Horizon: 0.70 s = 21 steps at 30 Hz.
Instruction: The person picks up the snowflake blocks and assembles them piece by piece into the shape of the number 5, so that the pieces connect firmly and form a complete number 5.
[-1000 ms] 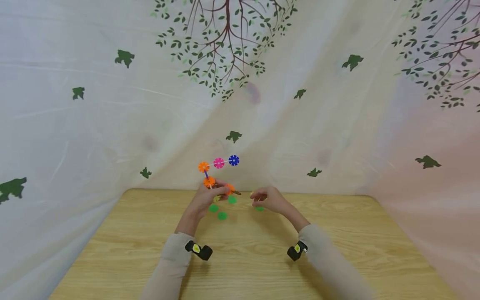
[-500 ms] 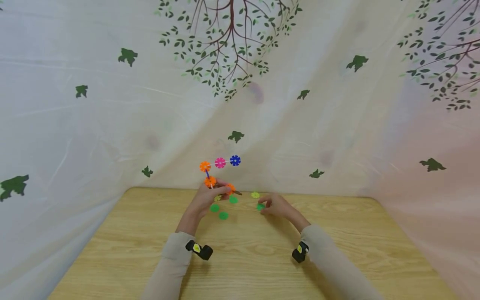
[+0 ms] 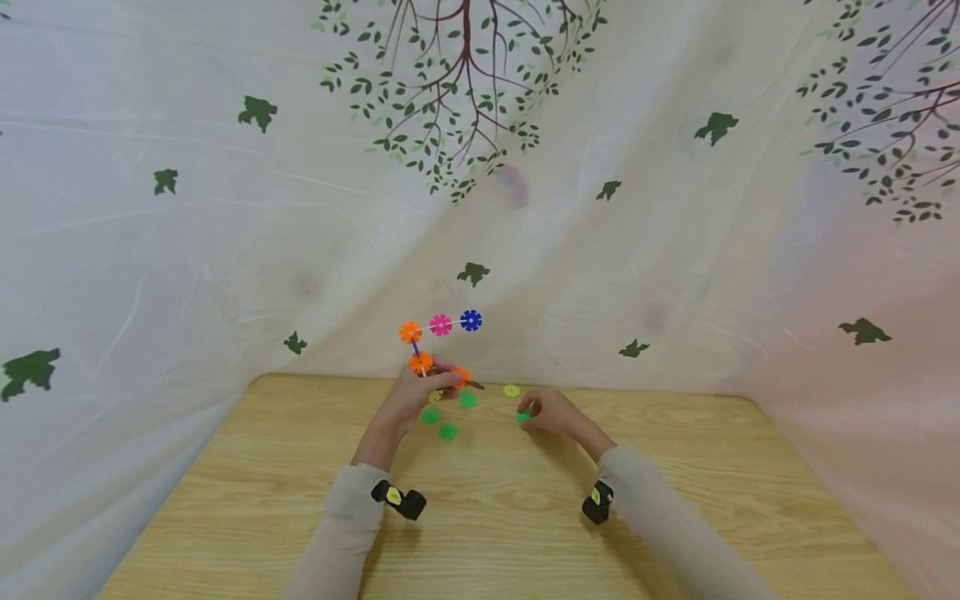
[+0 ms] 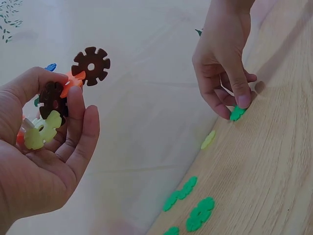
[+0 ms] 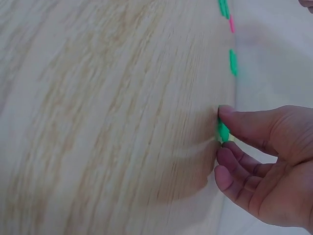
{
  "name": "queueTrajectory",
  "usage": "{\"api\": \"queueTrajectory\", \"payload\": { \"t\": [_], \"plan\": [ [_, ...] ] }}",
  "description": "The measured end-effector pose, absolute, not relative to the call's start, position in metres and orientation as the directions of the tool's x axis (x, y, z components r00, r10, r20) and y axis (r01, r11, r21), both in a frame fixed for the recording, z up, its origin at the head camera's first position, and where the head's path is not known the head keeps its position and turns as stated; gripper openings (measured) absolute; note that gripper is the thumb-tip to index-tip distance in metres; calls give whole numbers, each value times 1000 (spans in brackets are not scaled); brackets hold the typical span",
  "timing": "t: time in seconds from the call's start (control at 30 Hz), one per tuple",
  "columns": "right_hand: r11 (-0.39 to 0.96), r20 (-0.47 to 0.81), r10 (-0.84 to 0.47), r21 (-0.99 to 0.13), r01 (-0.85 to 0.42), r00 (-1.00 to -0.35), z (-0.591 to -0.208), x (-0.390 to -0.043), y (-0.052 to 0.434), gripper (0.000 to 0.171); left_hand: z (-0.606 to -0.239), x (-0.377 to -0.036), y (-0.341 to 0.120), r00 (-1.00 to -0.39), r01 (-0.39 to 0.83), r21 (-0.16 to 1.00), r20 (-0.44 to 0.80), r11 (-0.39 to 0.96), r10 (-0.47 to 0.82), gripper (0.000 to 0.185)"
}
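Observation:
My left hand (image 3: 405,406) grips a linked chain of notched plastic snowflake discs above the table's far side. From it rise an orange disc (image 3: 410,332), a pink disc (image 3: 440,325) and a blue disc (image 3: 471,320). In the left wrist view, a brown disc (image 4: 91,66) sticks out past the fingertips, and a pale yellow disc (image 4: 44,131) lies by the palm. The fingers cover part of the chain. Over to the right, my right hand (image 3: 553,410) pinches a green snowflake disc (image 5: 223,130) between thumb and fingers, at the tabletop.
Several loose discs lie on the wooden table (image 3: 480,525) between the hands, among them a green one (image 3: 447,432) at the front and a yellow one (image 3: 512,390) by the far edge. A printed cloth (image 3: 360,250) hangs just behind the table.
My right hand has moved down and slightly right, from above the table to the green disc, and its fingers have closed on it. The yellow disc now shows. The left hand keeps its hold.

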State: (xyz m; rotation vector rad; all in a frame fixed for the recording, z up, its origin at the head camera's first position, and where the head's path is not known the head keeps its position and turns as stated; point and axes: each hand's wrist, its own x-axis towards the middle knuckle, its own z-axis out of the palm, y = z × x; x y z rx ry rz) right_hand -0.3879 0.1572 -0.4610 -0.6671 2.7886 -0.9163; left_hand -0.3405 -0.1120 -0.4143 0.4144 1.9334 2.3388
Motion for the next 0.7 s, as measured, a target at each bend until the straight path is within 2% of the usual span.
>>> {"api": "queueTrajectory", "payload": {
  "t": [0.2,0.4,0.57,0.7],
  "plan": [
    [701,-21,-427,-640,-316,-904,-458,-385,154,26,-417,-343,-113,-954,133,973,178,-191,243,13],
    [677,-28,-447,-664,-318,-894,-455,-381,154,25,-418,-342,-114,-954,130,973,175,-188,242,14],
    [616,43,-480,-695,-371,-876,-453,-379,156,20,-418,-342,-112,-959,120,975,162,-186,234,15],
    [519,98,-471,-773,-366,-876,-447,-377,154,25,-418,-343,-109,-959,105,976,150,-188,241,18]
  ]
}}
